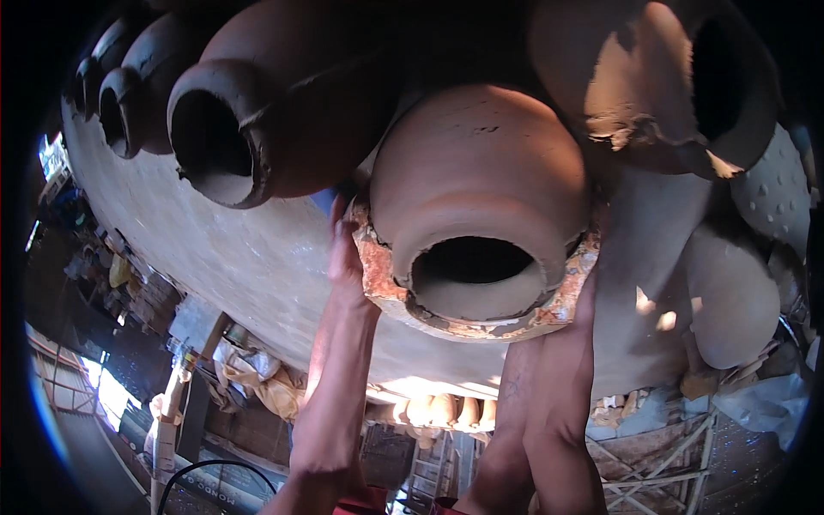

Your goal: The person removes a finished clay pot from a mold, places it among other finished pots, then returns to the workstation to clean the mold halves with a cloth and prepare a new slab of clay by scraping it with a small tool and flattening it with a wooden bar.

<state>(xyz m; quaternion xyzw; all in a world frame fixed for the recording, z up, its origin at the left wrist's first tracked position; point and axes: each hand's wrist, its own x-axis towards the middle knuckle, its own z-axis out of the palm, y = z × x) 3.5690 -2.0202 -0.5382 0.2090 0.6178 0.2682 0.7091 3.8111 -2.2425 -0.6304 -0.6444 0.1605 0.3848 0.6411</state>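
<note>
A round brown clay pot (481,163) with a wide dark mouth rests in a chipped, rough-edged mold (383,268) with reddish patches. My left hand (344,251) grips the mold's left side, its fingers along the outer edge. On the opposite side, my right hand (588,296) is against the mold; most of its fingers are hidden behind it. The mouth of the pot faces toward me, and its rim looks uneven.
Several similar clay pots, such as a dark one (215,137), line the left on a pale surface (257,249). At upper right is a pot with a torn, sunlit clay flap (644,81). Rounded pale pieces (734,292) and a clear plastic sheet (764,395) lie at right.
</note>
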